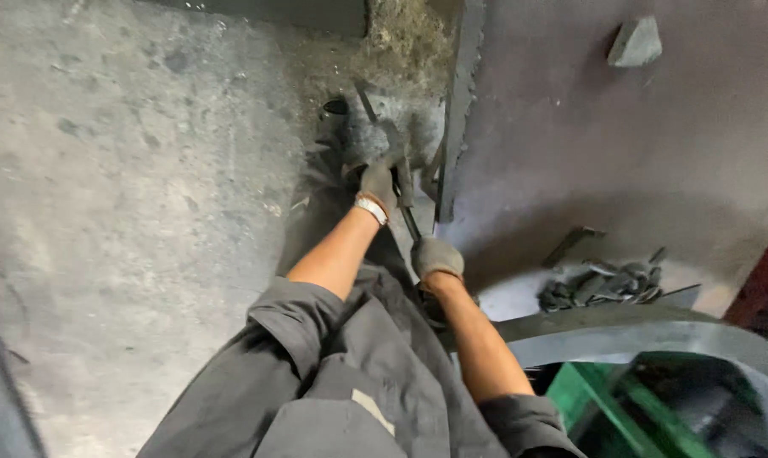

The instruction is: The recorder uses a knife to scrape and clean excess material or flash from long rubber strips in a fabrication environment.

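Down on the concrete floor [146,212], my gloved left hand [379,182] and right hand [435,256] are both clamped along a long-handled tool [405,212], spaced apart for leverage.

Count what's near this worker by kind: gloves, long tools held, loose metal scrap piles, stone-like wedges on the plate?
Gloves: 2, on left hand and right hand
Long bar, gripped by both: 1
Scrap pile: 1
Grey wedge: 1
Total: 5

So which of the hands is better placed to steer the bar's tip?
Probably the left hand: it grips the long dark metal bar nearer the working end; the right hand holds farther back.
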